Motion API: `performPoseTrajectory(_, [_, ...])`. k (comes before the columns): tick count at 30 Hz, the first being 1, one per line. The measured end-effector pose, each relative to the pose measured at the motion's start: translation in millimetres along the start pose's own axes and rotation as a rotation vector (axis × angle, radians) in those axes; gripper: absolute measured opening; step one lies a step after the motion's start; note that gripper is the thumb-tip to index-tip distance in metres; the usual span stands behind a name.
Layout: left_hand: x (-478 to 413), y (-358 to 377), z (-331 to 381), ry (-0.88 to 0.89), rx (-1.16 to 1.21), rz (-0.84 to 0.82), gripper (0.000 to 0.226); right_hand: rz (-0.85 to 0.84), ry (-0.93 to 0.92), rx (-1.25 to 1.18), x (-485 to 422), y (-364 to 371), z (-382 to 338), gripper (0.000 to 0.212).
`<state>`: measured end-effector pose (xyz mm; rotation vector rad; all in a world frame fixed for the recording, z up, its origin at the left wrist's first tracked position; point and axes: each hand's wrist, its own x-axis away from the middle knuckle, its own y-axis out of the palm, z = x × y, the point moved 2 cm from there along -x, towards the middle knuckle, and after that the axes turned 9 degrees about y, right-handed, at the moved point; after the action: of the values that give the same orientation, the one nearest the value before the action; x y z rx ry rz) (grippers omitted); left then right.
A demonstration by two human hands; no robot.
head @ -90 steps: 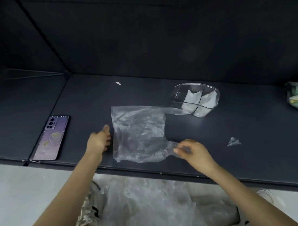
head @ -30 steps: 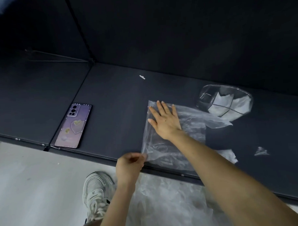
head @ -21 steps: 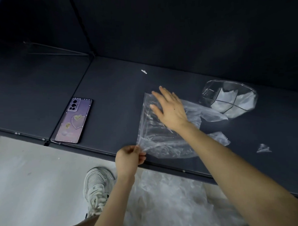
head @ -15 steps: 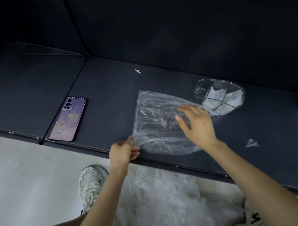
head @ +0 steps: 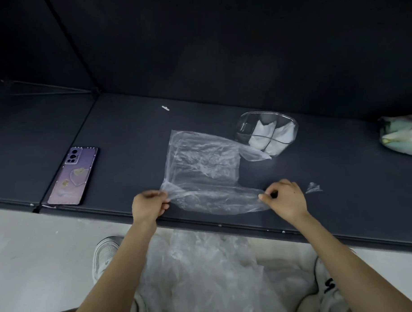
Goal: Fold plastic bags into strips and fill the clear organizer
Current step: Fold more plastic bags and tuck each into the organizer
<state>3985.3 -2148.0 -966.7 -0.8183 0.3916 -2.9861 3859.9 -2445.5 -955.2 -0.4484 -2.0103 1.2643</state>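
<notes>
1. Clear plastic film, crinkled and see-through, lies flat on the dark tabletop: this plastic bag sits in the middle of the view, close to the front edge.
2. The left hand pinches the bag's near left corner, thumb against curled fingers.
3. The right hand pinches the end of the near handle strip between thumb and forefinger, with the other fingers curled in.
4. Between the two hands the bag's near edge runs along the tabletop's front edge.
5. The bag's far handle points right towards the clear organizer. Whether its tip touches the organizer cannot be told.
6. The organizer stands behind and to the right of the bag, and white folded plastic shows in several of its divided compartments.
7. A purple phone lies back-up to the left, well apart from the bag.
8. A small plastic scrap lies just right of the right hand, and a pale green bundle sits at the right edge.
9. On the floor below, a heap of clear bags lies between two white shoes.
</notes>
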Motion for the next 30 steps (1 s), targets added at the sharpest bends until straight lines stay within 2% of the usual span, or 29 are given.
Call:
performPoseTrajectory(1, [0.6, 0.7, 0.0, -0.023, 0.070, 0.000, 0.018, -0.030, 0.019, -0.099, 1.0, -0.3, 1.9, 0.021])
performPoseTrajectory(4, [2.2, 1.7, 1.5, -0.092, 0.251, -0.015, 0.015, -0.118, 0.144, -0.659, 6.3, -7.4, 5.2, 0.023])
performPoseTrajectory(6, [2.5, 2.5, 2.1, -0.126, 0.360, -0.038, 0.013, -0.204, 0.214, -0.934, 8.6, -12.5, 6.9, 0.024])
performPoseTrajectory(10, [4.4, 5.3, 2.8, -0.165, 0.413, -0.081, 0.009, -0.289, 0.263, -1.255, 9.3, -24.5, 9.1, 0.016])
performPoseTrajectory(13, [3.4, 5.7, 2.0, -0.166, 0.378, -0.076, 0.010, -0.292, 0.277, -1.372, 8.8, -31.3, 12.1, 0.015])
performPoseTrajectory(15, [2.5, 4.6, 0.2, -0.163, 0.347, -0.051, 0.011, -0.241, 0.279, -1.283, 8.4, -32.7, 16.1, 0.013])
performPoseTrajectory(17, [3.6, 4.3, -2.4, -0.158, 0.323, -0.044, 0.012, -0.071, 0.222, -0.936, 10.1, -32.5, 20.3, 0.015])
performPoseTrajectory(19, [6.6, 6.1, -3.8, -0.158, 0.311, -0.061, 0.014, 0.218, 0.051, -0.487, 15.9, -29.9, 16.2, 0.034])
performPoseTrajectory(21, [10.0, 9.6, -4.4, -0.159, 0.306, -0.077, 0.016, 0.393, -0.219, -0.242, 29.1, -21.4, -6.6, 0.055])
performPoseTrajectory(23, [12.8, 12.1, -5.3, -0.161, 0.303, -0.081, 0.015, 0.364, -0.428, -0.143, 40.3, -4.0, -37.8, 0.061])
performPoseTrajectory(25, [14.3, 12.7, -6.3, -0.161, 0.303, -0.077, 0.014, 0.336, -0.536, -0.060, 43.4, 17.8, -62.2, 0.058])
performPoseTrajectory(30, [14.7, 11.9, -5.8, -0.158, 0.289, -0.073, 0.013, 0.455, -0.608, 0.036, 29.7, 47.7, -85.0, 0.029])
